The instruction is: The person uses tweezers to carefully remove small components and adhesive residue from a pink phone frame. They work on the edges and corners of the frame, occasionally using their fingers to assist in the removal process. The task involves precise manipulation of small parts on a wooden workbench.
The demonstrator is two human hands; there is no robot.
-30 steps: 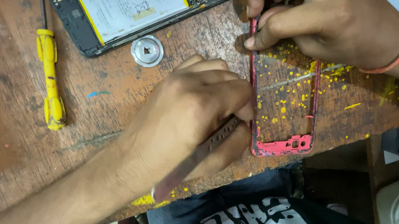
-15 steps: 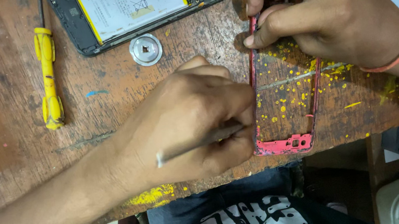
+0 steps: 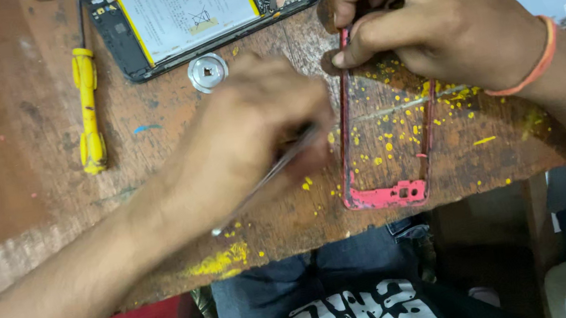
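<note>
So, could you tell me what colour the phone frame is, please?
Red, seen best in the head view: the phone frame.

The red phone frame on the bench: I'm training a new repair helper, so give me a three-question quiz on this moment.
1. True or false: the right hand pins the top end of the red phone frame.
2. What does the left hand hold? A) yellow screwdriver B) thin metal tool C) round metal disc
3. Fill in: the yellow screwdriver lies ___ on the wooden table, left of the opened phone.

Key: 1 true. 2 B, the thin metal tool. 3 untouched.
</note>
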